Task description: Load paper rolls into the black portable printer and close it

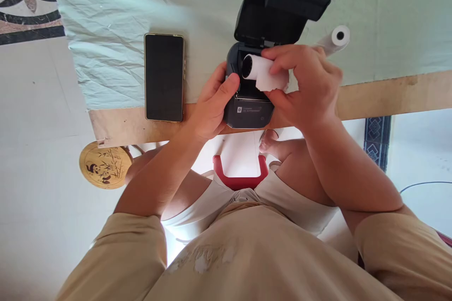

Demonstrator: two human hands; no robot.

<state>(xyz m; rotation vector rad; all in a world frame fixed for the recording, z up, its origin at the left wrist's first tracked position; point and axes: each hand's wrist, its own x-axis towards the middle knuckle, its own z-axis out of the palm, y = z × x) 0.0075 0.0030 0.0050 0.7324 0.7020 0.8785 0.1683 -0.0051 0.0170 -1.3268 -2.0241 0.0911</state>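
One half-curled right hand pinching white paper roll.

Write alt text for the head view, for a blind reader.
The right hand holds a paper roll at a black printer, its lid up; the left hand grips the printer's side. A phone lies to the left on the table; a second roll lies beyond the right hand.

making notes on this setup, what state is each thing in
Printer: open
Lid: swung up
Paper roll: at the opening, loose edge ragged
Spare roll: partly hidden, one end showing
Phone: lying flat, screen dark
Cloth: wrinkled at left
Left hand: gripping printer
Right hand: holding paper roll
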